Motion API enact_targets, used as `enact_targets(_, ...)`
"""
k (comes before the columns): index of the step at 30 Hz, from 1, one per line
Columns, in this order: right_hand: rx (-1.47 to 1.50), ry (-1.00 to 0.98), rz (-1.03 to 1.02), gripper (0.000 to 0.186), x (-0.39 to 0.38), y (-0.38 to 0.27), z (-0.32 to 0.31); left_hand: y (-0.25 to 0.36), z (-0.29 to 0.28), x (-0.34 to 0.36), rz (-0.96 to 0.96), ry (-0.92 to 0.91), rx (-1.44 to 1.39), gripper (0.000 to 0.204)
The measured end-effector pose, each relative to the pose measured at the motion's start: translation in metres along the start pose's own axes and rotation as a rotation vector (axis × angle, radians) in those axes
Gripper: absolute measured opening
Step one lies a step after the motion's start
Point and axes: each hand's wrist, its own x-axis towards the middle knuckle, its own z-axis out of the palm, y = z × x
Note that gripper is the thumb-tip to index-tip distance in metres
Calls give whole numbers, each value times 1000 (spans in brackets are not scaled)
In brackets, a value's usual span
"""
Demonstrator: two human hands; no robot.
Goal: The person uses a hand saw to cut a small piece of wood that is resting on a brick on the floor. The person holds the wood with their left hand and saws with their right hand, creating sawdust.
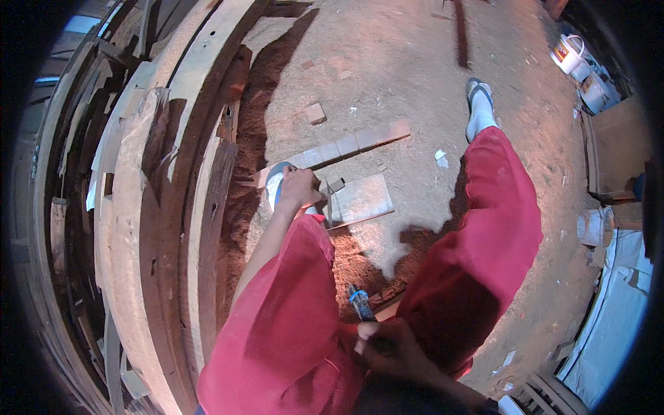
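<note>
And there's the pale board (368, 196), flat on the ground (387, 76) beside the left foot (274, 187), a dark metal piece (336, 185) at its left end! Left hand (300, 188) curled close by, grip unclear; right hand (389, 344) wrapped round a blue-banded tool (360, 304). Timber (128, 228) stacked left.

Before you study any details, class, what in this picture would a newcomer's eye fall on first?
Most likely the bright red trousers, whose spread legs fill the lower middle. Next might come the long wooden beams massed along the left side. Low in the centre, between the thighs, the right hand holds a dark, blue-ringed tool.
</note>
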Motion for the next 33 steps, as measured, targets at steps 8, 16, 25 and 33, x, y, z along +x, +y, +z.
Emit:
enact_targets(8,-257,71,9,21,5,8,-33,2,-3,8,-31,-89,14,41)
enact_targets(16,-341,37,32,24,20,4,-28,-9,10,8,7,38,-24,39)
enact_targets(25,-161,213,166,31,1,21,-24,0,-1,5,1,-13,5,39)
enact_targets(33,-113,172,-103,16,12,50,-11,-1,2,10,-49,-42,13,38)
